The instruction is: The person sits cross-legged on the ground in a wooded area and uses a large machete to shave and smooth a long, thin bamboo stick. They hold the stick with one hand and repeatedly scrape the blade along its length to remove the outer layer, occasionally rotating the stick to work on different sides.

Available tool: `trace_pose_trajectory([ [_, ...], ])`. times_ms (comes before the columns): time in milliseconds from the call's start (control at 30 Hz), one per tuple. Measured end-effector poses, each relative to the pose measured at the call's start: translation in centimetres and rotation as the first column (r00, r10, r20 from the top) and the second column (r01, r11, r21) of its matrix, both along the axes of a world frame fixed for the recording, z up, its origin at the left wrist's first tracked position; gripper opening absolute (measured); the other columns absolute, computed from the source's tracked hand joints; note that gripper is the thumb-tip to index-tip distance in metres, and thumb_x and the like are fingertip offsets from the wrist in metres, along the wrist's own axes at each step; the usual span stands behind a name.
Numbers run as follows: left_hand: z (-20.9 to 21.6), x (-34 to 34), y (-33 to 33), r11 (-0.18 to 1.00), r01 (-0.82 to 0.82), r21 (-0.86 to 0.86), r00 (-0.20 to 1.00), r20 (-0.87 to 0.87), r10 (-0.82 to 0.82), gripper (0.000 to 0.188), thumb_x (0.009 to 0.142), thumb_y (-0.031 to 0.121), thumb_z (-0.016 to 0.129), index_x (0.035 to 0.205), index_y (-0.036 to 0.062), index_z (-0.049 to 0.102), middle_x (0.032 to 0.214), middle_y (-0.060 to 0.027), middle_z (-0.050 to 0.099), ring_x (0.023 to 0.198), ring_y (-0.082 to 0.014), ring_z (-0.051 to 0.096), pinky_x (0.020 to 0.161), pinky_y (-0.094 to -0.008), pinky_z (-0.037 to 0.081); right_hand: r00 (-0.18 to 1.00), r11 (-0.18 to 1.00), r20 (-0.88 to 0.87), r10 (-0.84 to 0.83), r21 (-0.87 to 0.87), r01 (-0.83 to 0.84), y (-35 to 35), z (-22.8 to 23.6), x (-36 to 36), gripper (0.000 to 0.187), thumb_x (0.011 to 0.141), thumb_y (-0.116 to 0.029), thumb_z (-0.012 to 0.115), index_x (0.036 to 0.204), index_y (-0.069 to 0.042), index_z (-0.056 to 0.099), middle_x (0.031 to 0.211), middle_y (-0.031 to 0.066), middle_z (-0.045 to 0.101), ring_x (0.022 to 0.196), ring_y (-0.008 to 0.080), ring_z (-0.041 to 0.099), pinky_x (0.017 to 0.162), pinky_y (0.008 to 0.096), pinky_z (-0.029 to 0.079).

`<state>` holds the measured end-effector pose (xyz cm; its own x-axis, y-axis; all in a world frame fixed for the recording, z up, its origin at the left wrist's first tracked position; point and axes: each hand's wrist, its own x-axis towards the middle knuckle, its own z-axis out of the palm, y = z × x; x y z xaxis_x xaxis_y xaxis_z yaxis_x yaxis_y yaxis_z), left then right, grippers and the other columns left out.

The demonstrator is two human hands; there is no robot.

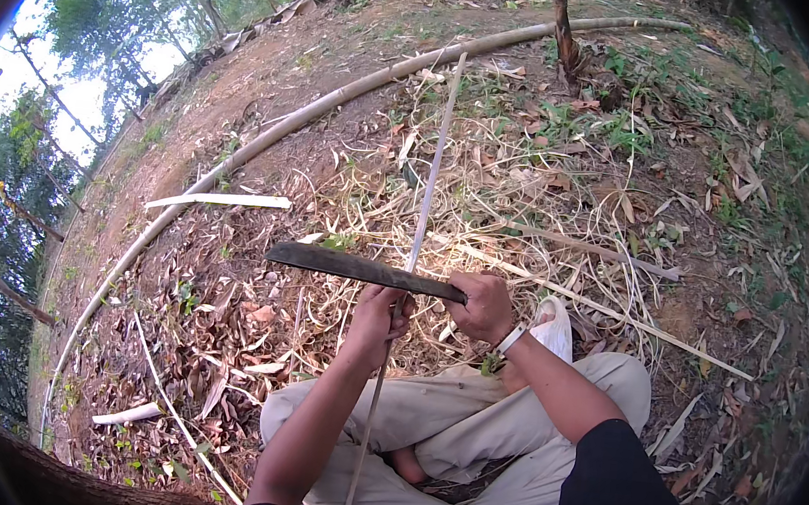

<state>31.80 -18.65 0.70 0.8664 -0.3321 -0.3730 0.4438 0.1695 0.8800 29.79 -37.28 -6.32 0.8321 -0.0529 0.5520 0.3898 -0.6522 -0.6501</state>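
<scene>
My right hand point(483, 307), with a pale band at the wrist, is closed round the handle end of a long dark machete point(354, 266). Its blade points left, lying across a long thin bamboo strip point(429, 187). Just under the blade my left hand point(380, 320) is closed on that strip. From my lap the strip runs up between my crossed legs and on away from me, slightly to the right. The handle is mostly hidden in my right fist. Whether the blade's edge cuts into the strip I cannot tell.
Curly pale shavings point(545, 208) and dry leaves cover the ground ahead. A long bamboo pole point(280, 130) arcs from left to far right. Split pieces lie around, including a pale slat point(220, 200) at left and a long strip point(603, 313) at right. A thin trunk point(564, 34) stands beyond.
</scene>
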Motion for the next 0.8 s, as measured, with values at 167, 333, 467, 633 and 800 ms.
trace_pose_trajectory([
  [167, -2.0, -0.2, -0.4, 1.0, 0.002, -0.025, 1.0, -0.006, -0.002, 0.014, 0.102, 0.016, 0.046, 0.092, 0.0099, 0.054, 0.064, -0.0013, 0.049, 0.046, -0.0053, 0.035, 0.04, -0.0201, 0.026, 1.0, 1.0, 0.009, -0.015, -0.02, 0.015, 0.7, 0.0, -0.1, 0.011, 0.068, -0.016, 0.066, 0.068, -0.01, 0.057, 0.057, 0.0127, 0.057, 0.054, 0.0358, 0.057, 0.053, 0.0432, 0.044],
  [333, -2.4, -0.8, -1.2, 0.997, 0.078, -0.006, 0.991, -0.109, -0.078, 0.022, 0.105, 0.027, 0.044, 0.094, 0.01, 0.052, 0.063, 0.001, 0.045, 0.044, -0.0044, 0.031, 0.039, -0.0205, 0.024, 1.0, 0.997, 0.008, -0.026, -0.071, 0.026, 1.3, -0.4, 0.0, 0.011, 0.067, -0.017, 0.064, 0.067, -0.01, 0.056, 0.056, 0.0127, 0.056, 0.052, 0.0351, 0.057, 0.052, 0.0438, 0.044],
  [467, -3.1, -1.1, -0.9, 0.998, 0.052, -0.025, 0.982, -0.179, -0.056, 0.023, 0.105, 0.028, 0.043, 0.093, 0.0094, 0.05, 0.061, 0.0047, 0.038, 0.044, -0.0034, 0.028, 0.039, -0.0204, 0.02, 0.999, 0.993, -0.03, -0.041, -0.114, 0.038, 1.6, -0.3, 0.1, 0.013, 0.067, -0.019, 0.065, 0.067, -0.01, 0.056, 0.055, 0.0136, 0.057, 0.052, 0.035, 0.058, 0.052, 0.0456, 0.045],
  [633, -4.1, -1.8, -0.7, 0.995, 0.09, 0.035, 0.993, -0.076, -0.087, 0.025, 0.105, 0.03, 0.045, 0.091, 0.0096, 0.048, 0.06, 0.0072, 0.034, 0.043, -0.0019, 0.025, 0.038, -0.0199, 0.018, 0.987, 0.982, -0.118, -0.105, -0.171, 0.084, 0.6, -0.3, 0.9, 0.013, 0.067, -0.021, 0.065, 0.068, -0.01, 0.058, 0.056, 0.0151, 0.059, 0.055, 0.036, 0.061, 0.054, 0.0455, 0.048],
  [800, -2.7, -3.1, -0.2, 0.983, 0.122, 0.134, 0.991, 0.047, -0.129, 0.028, 0.105, 0.032, 0.046, 0.089, 0.0098, 0.048, 0.059, 0.0089, 0.032, 0.044, -0.0008, 0.024, 0.039, -0.0195, 0.018, 0.99, 0.98, -0.103, -0.095, -0.183, 0.075, -1.3, -1.3, 1.2, 0.019, 0.064, -0.025, 0.071, 0.07, -0.011, 0.058, 0.06, 0.0101, 0.063, 0.058, 0.0303, 0.065, 0.058, 0.0417, 0.05],
])
